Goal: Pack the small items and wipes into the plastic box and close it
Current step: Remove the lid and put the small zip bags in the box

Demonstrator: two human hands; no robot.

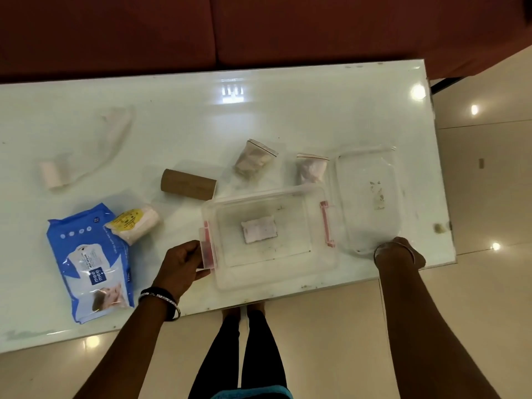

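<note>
Plastic box (pixel 270 243) sits open at the near edge of the white tabletop (pixel 201 116), 1 small white packet (pixel 259 229) lying inside. The left hand (pixel 181 264) curls its fingers (pixel 198 246) around the box's left red latch (pixel 208 249). The right hand (pixel 398 251) rests on the near rim of the clear lid (pixel 368 197), lying just right of the box; its grip cannot be told. Beyond lie 2 zip bags (pixel 254 161), 1 cardboard tube (pixel 188 184), 1 blue wipes pack (pixel 89 263) and 1 yellow-labelled packet (pixel 134 223).
</note>
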